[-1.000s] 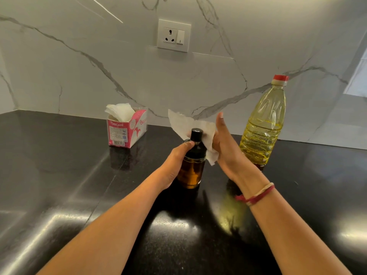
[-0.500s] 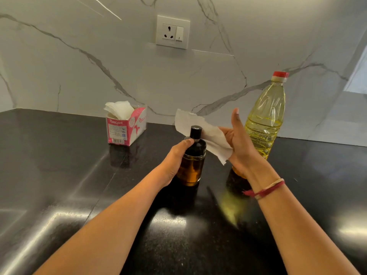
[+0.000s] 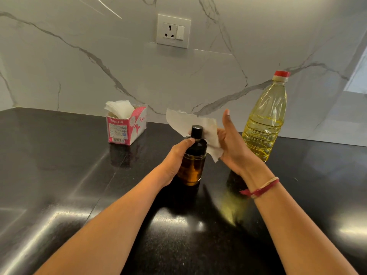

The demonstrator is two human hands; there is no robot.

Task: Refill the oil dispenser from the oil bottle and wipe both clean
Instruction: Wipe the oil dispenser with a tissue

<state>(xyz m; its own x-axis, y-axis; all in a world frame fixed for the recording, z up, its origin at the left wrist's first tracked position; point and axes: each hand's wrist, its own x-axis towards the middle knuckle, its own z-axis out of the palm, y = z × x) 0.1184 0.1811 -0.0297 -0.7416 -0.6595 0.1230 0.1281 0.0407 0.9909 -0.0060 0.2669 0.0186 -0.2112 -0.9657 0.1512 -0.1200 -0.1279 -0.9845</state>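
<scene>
The oil dispenser, amber glass with a black cap, stands upright on the black counter. My left hand grips its left side, thumb up at the black collar. My right hand holds a white tissue just right of the cap, thumb raised. The tissue spreads behind the cap and hangs down beside the dispenser's shoulder. The oil bottle, clear plastic with yellow oil and a red cap, stands upright behind my right hand, capped.
A pink tissue box with white tissues sticking out stands at the back left near the marble wall. A wall socket is above. A window edge shows at far right.
My right hand with the tissue pulled slightly away from the dispenser's cap and came back close beside it. My left hand kept its hold on the dispenser.
</scene>
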